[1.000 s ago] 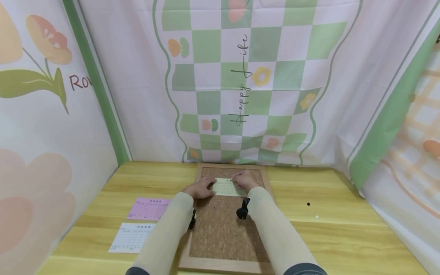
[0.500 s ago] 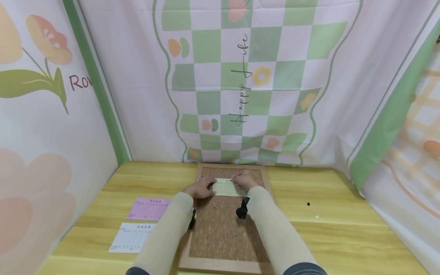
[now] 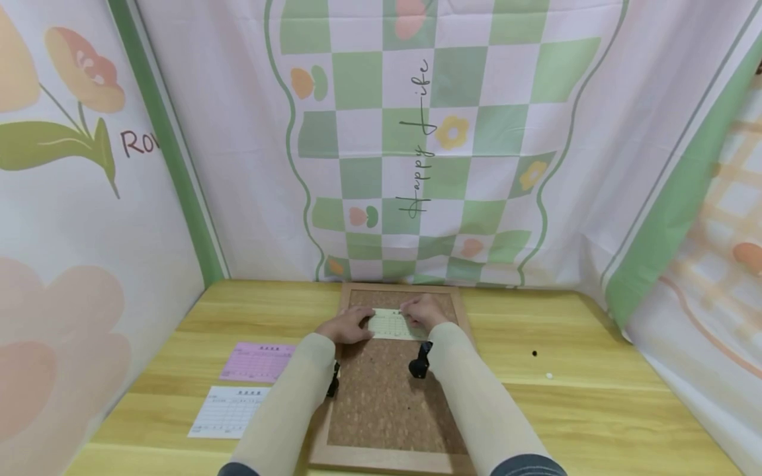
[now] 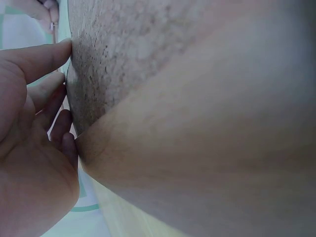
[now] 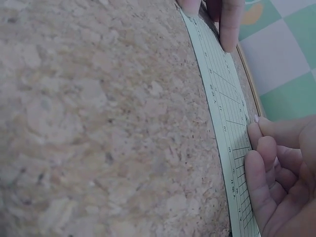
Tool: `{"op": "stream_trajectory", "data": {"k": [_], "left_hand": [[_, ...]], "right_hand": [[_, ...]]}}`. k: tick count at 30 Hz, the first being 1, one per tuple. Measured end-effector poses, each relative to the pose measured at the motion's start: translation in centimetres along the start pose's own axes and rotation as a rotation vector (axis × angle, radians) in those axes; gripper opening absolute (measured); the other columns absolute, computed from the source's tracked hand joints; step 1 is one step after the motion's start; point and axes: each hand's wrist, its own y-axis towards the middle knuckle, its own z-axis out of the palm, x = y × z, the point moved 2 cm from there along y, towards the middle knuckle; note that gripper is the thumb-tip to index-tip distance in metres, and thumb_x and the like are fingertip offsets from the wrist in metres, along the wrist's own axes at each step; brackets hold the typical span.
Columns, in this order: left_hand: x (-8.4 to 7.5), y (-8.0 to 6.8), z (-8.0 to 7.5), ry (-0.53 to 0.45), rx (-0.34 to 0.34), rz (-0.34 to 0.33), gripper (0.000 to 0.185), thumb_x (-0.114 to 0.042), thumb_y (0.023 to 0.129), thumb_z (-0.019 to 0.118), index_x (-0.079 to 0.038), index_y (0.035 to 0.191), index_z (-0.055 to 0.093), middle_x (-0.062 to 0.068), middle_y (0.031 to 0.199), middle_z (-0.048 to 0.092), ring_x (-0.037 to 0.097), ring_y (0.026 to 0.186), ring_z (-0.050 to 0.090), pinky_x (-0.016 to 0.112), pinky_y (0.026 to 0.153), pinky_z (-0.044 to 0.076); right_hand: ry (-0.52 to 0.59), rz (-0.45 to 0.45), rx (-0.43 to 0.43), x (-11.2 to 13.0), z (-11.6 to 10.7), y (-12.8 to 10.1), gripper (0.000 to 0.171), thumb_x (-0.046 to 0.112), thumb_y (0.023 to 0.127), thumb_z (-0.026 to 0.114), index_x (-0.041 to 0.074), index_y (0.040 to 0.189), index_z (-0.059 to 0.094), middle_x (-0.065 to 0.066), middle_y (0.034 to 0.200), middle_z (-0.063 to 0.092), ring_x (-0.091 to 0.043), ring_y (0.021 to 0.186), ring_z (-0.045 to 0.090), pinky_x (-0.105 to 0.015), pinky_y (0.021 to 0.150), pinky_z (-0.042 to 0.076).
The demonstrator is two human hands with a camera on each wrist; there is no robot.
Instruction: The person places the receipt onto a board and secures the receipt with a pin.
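Observation:
A pale green printed paper slip (image 3: 389, 325) lies flat on the upper part of a wood-framed cork board (image 3: 387, 396). My left hand (image 3: 348, 325) rests at the slip's left end; its fingertips press the paper and the board, as the left wrist view shows from the side. Over the slip's top edge, right of its middle, my right hand (image 3: 424, 311) pinches a tiny pale-headed pushpin (image 5: 256, 118) between thumb and forefinger. The other fingers of that hand (image 5: 279, 173) are curled against the paper. Most of the pin is hidden by the fingertips.
Left of the board, a pink slip (image 3: 257, 361) and a white slip (image 3: 225, 412) lie on the wooden table (image 3: 595, 410), partly behind the left sleeve. A small black dot-like piece (image 3: 534, 353) and a white one (image 3: 549, 375) lie on the right. A patterned curtain (image 3: 440, 165) hangs behind.

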Motion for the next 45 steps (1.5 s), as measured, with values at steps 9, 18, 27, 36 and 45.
{"op": "stream_trajectory", "data": {"k": [9, 18, 27, 36, 45], "left_hand": [[-0.15, -0.1, -0.13, -0.016, -0.006, 0.0, 0.054, -0.021, 0.101, 0.059, -0.005, 0.15, 0.044, 0.017, 0.158, 0.034, 0.036, 0.147, 0.023, 0.051, 0.118, 0.02], [0.43, 0.38, 0.02, -0.007, -0.003, 0.001, 0.054, -0.027, 0.1, 0.06, -0.008, 0.149, 0.046, 0.015, 0.156, 0.036, 0.036, 0.147, 0.025, 0.051, 0.117, 0.022], [-0.07, -0.06, 0.02, 0.006, 0.001, -0.011, 0.054, -0.022, 0.102, 0.058, -0.007, 0.151, 0.043, 0.016, 0.158, 0.033, 0.036, 0.148, 0.022, 0.052, 0.118, 0.02], [0.0, 0.01, -0.01, 0.003, -0.003, 0.004, 0.053, -0.021, 0.101, 0.059, -0.005, 0.15, 0.044, 0.016, 0.157, 0.035, 0.036, 0.147, 0.024, 0.051, 0.118, 0.02], [-0.03, -0.08, 0.0, -0.006, -0.002, -0.005, 0.053, -0.021, 0.101, 0.059, -0.005, 0.15, 0.044, 0.016, 0.157, 0.035, 0.036, 0.147, 0.023, 0.051, 0.118, 0.021]], "right_hand": [[0.013, -0.012, 0.019, -0.04, -0.04, 0.19, 0.024, 0.002, 0.095, 0.063, -0.01, 0.116, 0.068, -0.005, 0.076, 0.059, -0.011, 0.059, 0.046, -0.022, 0.054, 0.042], [-0.021, -0.01, -0.008, -0.17, 0.02, 0.41, 0.022, 0.003, 0.094, 0.065, -0.009, 0.112, 0.07, -0.004, 0.072, 0.06, -0.012, 0.058, 0.048, -0.023, 0.054, 0.044], [-0.042, -0.011, -0.016, 0.1, 0.11, 0.02, 0.023, 0.006, 0.096, 0.064, -0.008, 0.113, 0.07, -0.002, 0.066, 0.055, -0.011, 0.055, 0.045, -0.022, 0.051, 0.041], [-0.059, 0.001, -0.021, 0.04, 0.09, 0.05, 0.023, 0.006, 0.096, 0.063, -0.007, 0.113, 0.07, -0.001, 0.062, 0.051, -0.011, 0.054, 0.044, -0.022, 0.05, 0.04], [-0.076, 0.007, -0.022, 0.0, 0.04, 0.22, 0.021, 0.006, 0.095, 0.064, -0.006, 0.11, 0.071, -0.002, 0.062, 0.051, -0.012, 0.054, 0.045, -0.024, 0.051, 0.041]]}}
